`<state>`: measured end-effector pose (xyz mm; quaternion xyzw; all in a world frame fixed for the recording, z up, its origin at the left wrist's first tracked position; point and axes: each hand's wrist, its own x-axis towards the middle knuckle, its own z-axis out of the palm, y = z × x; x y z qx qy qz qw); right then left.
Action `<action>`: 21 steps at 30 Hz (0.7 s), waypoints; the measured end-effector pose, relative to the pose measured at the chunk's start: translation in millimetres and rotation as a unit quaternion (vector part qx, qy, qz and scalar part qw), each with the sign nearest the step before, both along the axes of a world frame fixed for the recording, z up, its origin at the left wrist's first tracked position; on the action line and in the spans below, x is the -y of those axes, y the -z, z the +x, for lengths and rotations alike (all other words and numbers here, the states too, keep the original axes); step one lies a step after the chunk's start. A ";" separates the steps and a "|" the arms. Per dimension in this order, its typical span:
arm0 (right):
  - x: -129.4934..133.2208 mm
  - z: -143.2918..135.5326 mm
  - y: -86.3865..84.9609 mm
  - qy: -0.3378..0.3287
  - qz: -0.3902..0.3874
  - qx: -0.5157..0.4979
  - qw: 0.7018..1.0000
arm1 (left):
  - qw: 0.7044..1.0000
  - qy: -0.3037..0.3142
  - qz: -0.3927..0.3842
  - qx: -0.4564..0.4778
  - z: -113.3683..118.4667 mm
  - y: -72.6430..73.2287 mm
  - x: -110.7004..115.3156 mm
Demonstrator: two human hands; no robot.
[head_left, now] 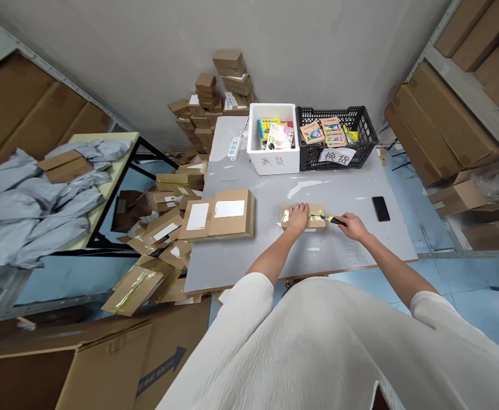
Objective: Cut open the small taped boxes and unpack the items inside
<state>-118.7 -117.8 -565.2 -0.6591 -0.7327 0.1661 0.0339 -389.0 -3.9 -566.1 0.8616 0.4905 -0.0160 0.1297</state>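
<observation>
A small cardboard box with shiny tape along its top lies on the grey table near its front edge. My left hand is over the box, its fingers reaching the far edge and holding it against the table. To its right, my right hand is closed around the black and yellow handle of a utility knife. The knife points left, its tip at the taped top of the box. How deep the blade sits cannot be made out.
Flat labelled boxes lie left on the table. At the back stand a white bin and a black crate with small packs. A phone lies right. Parcels pile up beside the table; shelves flank both sides.
</observation>
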 end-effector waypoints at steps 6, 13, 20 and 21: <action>-5.1 -9.7 4.2 0.008 -0.016 -0.005 1.000 | 1.000 -0.002 0.002 0.005 -3.4 0.8 5.0; -6.1 -10.0 18.1 0.042 0.018 -0.050 0.998 | 1.000 -0.019 -0.004 0.013 -6.2 -0.6 11.4; -4.6 -3.4 19.9 0.055 -0.015 -0.111 0.992 | 0.999 -0.030 0.000 0.016 -5.0 2.5 16.9; -5.2 -5.6 20.0 0.056 -0.022 -0.122 0.991 | 0.999 -0.030 0.000 0.017 -5.5 3.2 16.9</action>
